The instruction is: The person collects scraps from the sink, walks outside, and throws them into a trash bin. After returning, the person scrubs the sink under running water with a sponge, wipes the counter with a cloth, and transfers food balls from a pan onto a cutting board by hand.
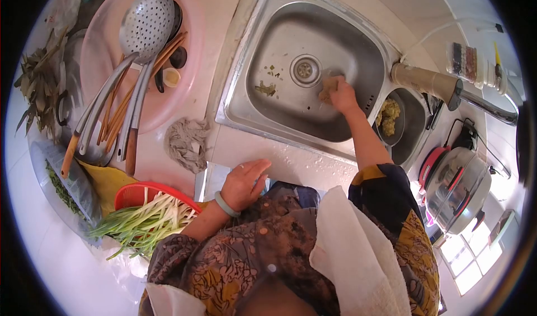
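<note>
Head view: we have both hands well apart. Right hand is down in the steel sink, fingers closed on a brownish wad; motion blur there, so we can't tell cloth from scrubber. Wad sits in the main basin, just right of the drain. Green scraps lie on the basin floor left of the drain.

Left hand is unclenched, fingers extended, by the counter's front edge; we see a pale bangle on that wrist. Nearest to it: crumpled grey rag on the counter. Further left we've got a red basket with green onions, and a pink basin with a perforated skimmer and chopsticks.
</note>
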